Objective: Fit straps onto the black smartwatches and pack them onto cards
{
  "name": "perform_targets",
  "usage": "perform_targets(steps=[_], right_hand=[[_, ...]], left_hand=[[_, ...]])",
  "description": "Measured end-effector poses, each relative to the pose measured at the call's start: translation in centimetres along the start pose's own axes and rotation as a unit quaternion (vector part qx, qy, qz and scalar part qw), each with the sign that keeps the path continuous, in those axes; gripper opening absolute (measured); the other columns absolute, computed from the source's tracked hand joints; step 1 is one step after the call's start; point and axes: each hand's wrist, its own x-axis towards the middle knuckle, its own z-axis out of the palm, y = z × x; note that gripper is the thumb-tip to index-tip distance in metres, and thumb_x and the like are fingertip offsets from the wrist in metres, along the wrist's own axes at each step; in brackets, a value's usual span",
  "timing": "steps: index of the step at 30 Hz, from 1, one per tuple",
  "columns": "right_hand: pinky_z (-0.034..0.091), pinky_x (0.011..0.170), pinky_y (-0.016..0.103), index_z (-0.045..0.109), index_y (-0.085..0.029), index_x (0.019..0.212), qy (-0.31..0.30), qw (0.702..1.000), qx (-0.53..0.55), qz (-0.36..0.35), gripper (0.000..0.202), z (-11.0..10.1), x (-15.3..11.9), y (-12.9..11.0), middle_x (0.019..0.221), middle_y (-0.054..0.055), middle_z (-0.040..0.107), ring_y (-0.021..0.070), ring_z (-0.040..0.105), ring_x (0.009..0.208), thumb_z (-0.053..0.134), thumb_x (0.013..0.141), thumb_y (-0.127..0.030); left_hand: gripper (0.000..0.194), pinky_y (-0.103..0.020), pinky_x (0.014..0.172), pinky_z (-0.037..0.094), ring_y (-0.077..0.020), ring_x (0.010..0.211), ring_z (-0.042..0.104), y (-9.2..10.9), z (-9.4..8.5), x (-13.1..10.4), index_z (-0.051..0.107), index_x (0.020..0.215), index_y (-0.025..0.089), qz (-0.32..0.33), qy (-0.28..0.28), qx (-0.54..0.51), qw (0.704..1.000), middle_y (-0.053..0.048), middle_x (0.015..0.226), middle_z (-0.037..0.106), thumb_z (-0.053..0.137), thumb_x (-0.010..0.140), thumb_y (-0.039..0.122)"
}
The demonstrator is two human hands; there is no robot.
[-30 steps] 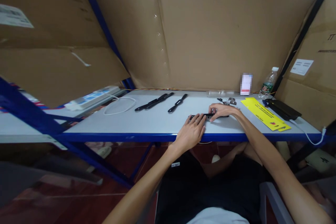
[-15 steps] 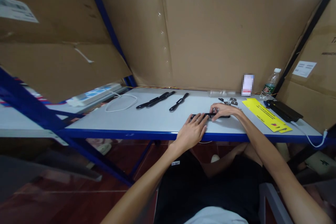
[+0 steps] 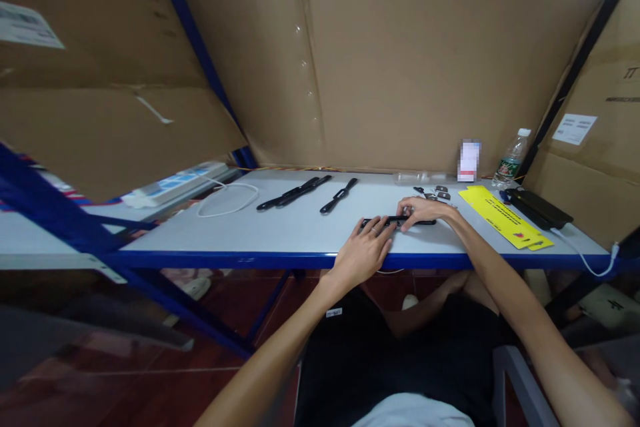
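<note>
One black strip [image 3: 427, 222] lay near the front of the tabletop [image 3: 225, 233], apparently mid-work. Left hand [image 3: 364, 248] rested over it, fingers extended; right hand [image 3: 421, 209] curled at its middle, grip contents hidden. Three similar pieces [image 3: 331, 205] lay apart; whether finished, could not tell.

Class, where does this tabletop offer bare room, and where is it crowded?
Bare: near left of the tabletop, between white cable, black bars and left hand. Crowded: behind the right hand, with small pieces; right side, with yellow sheet and bottle.
</note>
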Motion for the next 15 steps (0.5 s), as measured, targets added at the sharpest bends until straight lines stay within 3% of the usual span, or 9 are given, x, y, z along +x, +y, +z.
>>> perform_targets(steps=[2, 5, 7, 8, 11, 15], right_hand=[[0.050, 0.079, 0.030, 0.073, -0.017, 0.100, 0.034, 0.999, 0.040, -0.009, 0.043, -0.7, -0.4, 0.1, 0.101, 0.006, 0.072, 0.0191, 0.063, 0.089, 0.088, 0.066, -0.040], [0.052, 0.075, 0.028, 0.071, -0.016, 0.105, 0.208, 0.973, 0.097, 0.002, 0.031, -2.9, -1.7, 0.8, 0.102, 0.009, 0.073, 0.0178, 0.065, 0.087, 0.073, 0.083, -0.037], [0.051, 0.068, 0.026, 0.071, -0.015, 0.101, 0.321, 0.942, 0.087, 0.050, 0.023, -4.8, -2.8, 1.7, 0.094, 0.009, 0.074, 0.0166, 0.065, 0.078, 0.065, 0.087, -0.032], [0.050, 0.065, 0.025, 0.072, -0.014, 0.098, 0.348, 0.932, 0.064, 0.082, 0.019, -5.7, -3.4, 2.3, 0.088, 0.008, 0.074, 0.0162, 0.065, 0.074, 0.064, 0.086, -0.028], [0.049, 0.066, 0.025, 0.074, -0.014, 0.083, 0.332, 0.925, -0.052, 0.177, 0.009, -7.5, -5.4, 4.2, 0.074, 0.006, 0.072, 0.0169, 0.065, 0.069, 0.066, 0.080, -0.017], [0.048, 0.066, 0.024, 0.074, -0.014, 0.074, 0.283, 0.910, -0.146, 0.264, 0.004, -7.6, -8.3, 6.5, 0.074, 0.007, 0.073, 0.0174, 0.067, 0.069, 0.071, 0.077, -0.015]], left_hand=[[0.051, -0.053, 0.123, 0.032, -0.0271, 0.150, 0.041, -0.1, 0.0, 0.0, 0.049, 0.153, 0.023, 0.002, 0.002, 0.001, 1.000, -0.010, 0.159, 0.048, 0.030, 0.108, 0.035], [0.050, -0.052, 0.123, 0.033, -0.0271, 0.149, 0.042, -0.1, 0.0, 0.0, 0.051, 0.151, 0.024, 0.001, 0.004, 0.002, 1.000, -0.009, 0.159, 0.049, 0.031, 0.107, 0.036], [0.049, -0.053, 0.123, 0.033, -0.0273, 0.148, 0.043, -0.2, 0.1, 0.0, 0.051, 0.152, 0.026, -0.001, 0.010, -0.001, 1.000, -0.009, 0.158, 0.050, 0.032, 0.107, 0.035], [0.049, -0.054, 0.123, 0.033, -0.0274, 0.148, 0.043, -0.2, 0.2, 0.0, 0.051, 0.152, 0.027, -0.001, 0.013, -0.003, 1.000, -0.008, 0.158, 0.050, 0.033, 0.107, 0.035], [0.049, -0.058, 0.122, 0.031, -0.0284, 0.148, 0.044, -0.3, 0.6, 0.0, 0.052, 0.151, 0.029, -0.001, 0.020, -0.009, 1.000, -0.008, 0.158, 0.050, 0.034, 0.106, 0.034], [0.048, -0.058, 0.121, 0.033, -0.0281, 0.147, 0.044, -0.4, 0.9, 0.0, 0.052, 0.151, 0.029, 0.001, 0.025, -0.005, 1.000, -0.008, 0.158, 0.050, 0.033, 0.107, 0.034]])
